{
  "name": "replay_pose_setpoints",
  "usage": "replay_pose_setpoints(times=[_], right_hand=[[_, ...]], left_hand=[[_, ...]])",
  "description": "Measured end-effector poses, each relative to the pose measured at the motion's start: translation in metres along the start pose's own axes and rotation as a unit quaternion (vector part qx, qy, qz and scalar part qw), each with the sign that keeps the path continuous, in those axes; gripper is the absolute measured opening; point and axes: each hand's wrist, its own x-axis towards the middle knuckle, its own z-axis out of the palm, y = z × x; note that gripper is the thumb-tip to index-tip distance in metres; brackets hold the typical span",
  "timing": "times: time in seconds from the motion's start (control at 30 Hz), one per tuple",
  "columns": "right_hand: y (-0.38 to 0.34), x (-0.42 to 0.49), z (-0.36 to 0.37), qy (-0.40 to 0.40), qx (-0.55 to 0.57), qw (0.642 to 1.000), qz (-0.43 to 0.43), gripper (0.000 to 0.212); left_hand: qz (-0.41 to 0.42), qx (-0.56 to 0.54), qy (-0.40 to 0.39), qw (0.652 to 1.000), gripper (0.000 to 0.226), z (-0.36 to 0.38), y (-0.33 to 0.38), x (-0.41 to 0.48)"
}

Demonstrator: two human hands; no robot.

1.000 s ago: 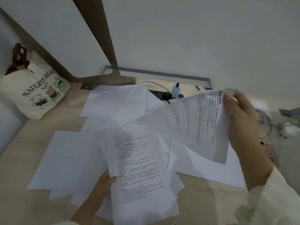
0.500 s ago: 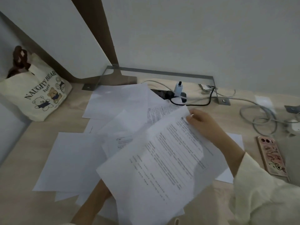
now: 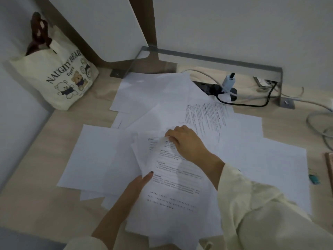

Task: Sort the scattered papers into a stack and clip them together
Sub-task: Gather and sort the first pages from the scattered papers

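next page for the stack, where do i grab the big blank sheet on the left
Pinch the blank sheet at its far left corner, coming from the left: that edge lies bare on the desk; its right side is under other papers.

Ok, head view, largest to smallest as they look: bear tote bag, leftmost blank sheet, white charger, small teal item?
1. tote bag and leftmost blank sheet: they look about alike; the sheet is nearer and partly covered, so unranked.
2. white charger
3. teal item, smallest.
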Motion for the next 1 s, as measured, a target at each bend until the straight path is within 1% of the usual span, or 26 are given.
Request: replay_pose_setpoints(times=[0.07, 0.1, 0.17, 0.23, 0.27, 0.33, 0.37, 0.43, 0.53, 0.6, 0.63, 0.73, 0.83, 0.87, 0.97, 1.0], right_hand=[[-0.013, 0.002, 0.015, 0.013, 0.013, 0.999, -0.027, 0.025], [-0.019, 0.003, 0.022, 0.021, 0.023, 0.999, -0.038, 0.025], [-0.027, 0.002, 0.035, 0.051, 0.032, 0.997, -0.052, 0.028], [-0.025, -0.005, 0.033, 0.069, 0.024, 0.997, -0.015, 0.042], [-0.019, -0.012, 0.027, 0.076, 0.026, 0.997, 0.015, 0.049], [0.002, -0.035, 0.012, 0.077, 0.025, 0.993, 0.08, 0.056], [0.017, -0.05, 0.004, 0.066, 0.0, 0.991, 0.115, 0.059], [0.05, -0.085, -0.012, -0.001, -0.073, 0.978, 0.193, 0.068], [0.091, -0.142, -0.028, -0.159, -0.186, 0.935, 0.256, 0.087], [0.108, -0.175, -0.032, -0.231, -0.214, 0.906, 0.284, 0.094], [0.114, -0.188, -0.032, -0.246, -0.218, 0.897, 0.295, 0.096], [0.124, -0.207, -0.022, -0.195, -0.227, 0.913, 0.277, 0.106], [0.13, -0.214, -0.01, -0.154, -0.191, 0.927, 0.284, 0.09], [0.129, -0.216, -0.008, -0.141, -0.191, 0.932, 0.273, 0.083], [0.126, -0.217, -0.008, -0.082, -0.158, 0.945, 0.275, 0.053], [0.126, -0.218, -0.009, -0.08, -0.143, 0.944, 0.287, 0.046]], left_hand=[[0.03, 0.019, 0.019, 0.999, 0.013, 0.003, -0.003, 0.003], [0.041, 0.024, 0.037, 0.998, 0.009, 0.005, -0.005, 0.005], [0.046, 0.021, 0.071, 0.996, 0.01, 0.01, -0.012, 0.006], [0.048, 0.005, 0.11, 0.993, 0.013, 0.016, -0.018, 0.008], [0.05, -0.003, 0.124, 0.991, 0.018, 0.018, -0.02, 0.008], [0.056, -0.011, 0.139, 0.989, 0.025, 0.021, -0.023, 0.009], [0.06, -0.01, 0.141, 0.988, 0.027, 0.023, -0.023, 0.009], [0.067, -0.013, 0.138, 0.988, 0.031, 0.023, -0.023, 0.008], [0.068, -0.023, 0.135, 0.988, 0.03, 0.022, -0.023, 0.009], [0.069, -0.027, 0.135, 0.988, 0.029, 0.021, -0.025, 0.011], [0.069, -0.027, 0.135, 0.988, 0.03, 0.021, -0.026, 0.011], [0.071, -0.032, 0.133, 0.988, 0.032, 0.021, -0.028, 0.013], [0.077, -0.04, 0.137, 0.987, 0.031, 0.023, -0.027, 0.011], [0.079, -0.043, 0.137, 0.986, 0.031, 0.024, -0.026, 0.01], [0.084, -0.048, 0.135, 0.986, 0.032, 0.026, -0.026, 0.009], [0.086, -0.051, 0.136, 0.986, 0.032, 0.026, -0.026, 0.008]])
